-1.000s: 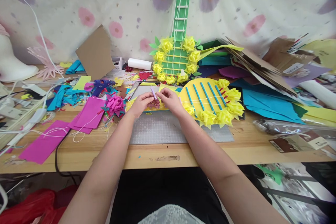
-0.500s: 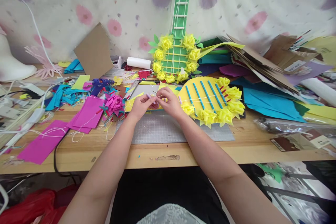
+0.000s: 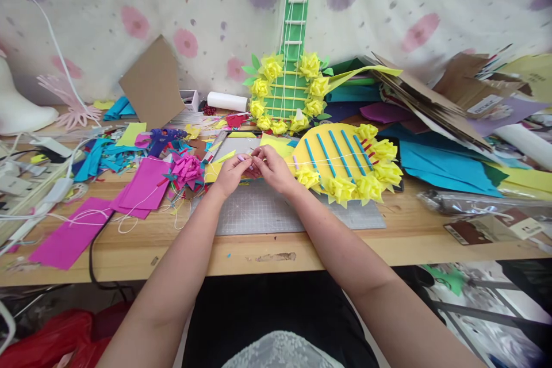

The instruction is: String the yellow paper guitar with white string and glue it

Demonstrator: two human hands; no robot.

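A yellow paper guitar (image 3: 297,152) lies on its side across the grey cutting mat (image 3: 259,207), with blue strips and yellow paper flowers on its body. White strings (image 3: 325,162) stretch from its red pegs leftward over the neck to my fingers. My left hand (image 3: 233,174) is closed in a pinch over the neck, beside a small lilac piece; what lies between its fingertips is too small to make out. Close against it, my right hand (image 3: 273,169) pinches where the white strings run in; its fingertips partly cover them. Another lilac stick (image 3: 295,162) sits on the neck.
Behind stands a green paper guitar (image 3: 295,23) with yellow flowers. Left are a magenta flower (image 3: 188,169), a blue glue gun (image 3: 166,139), magenta sheets (image 3: 142,187) and loose cords. Cardboard (image 3: 431,103) and blue sheets (image 3: 446,167) pile up on the right.
My hands stay together over the neck, with only small finger shifts. The right fingers have drawn slightly left and closer to the left ones. The view has tilted a little.
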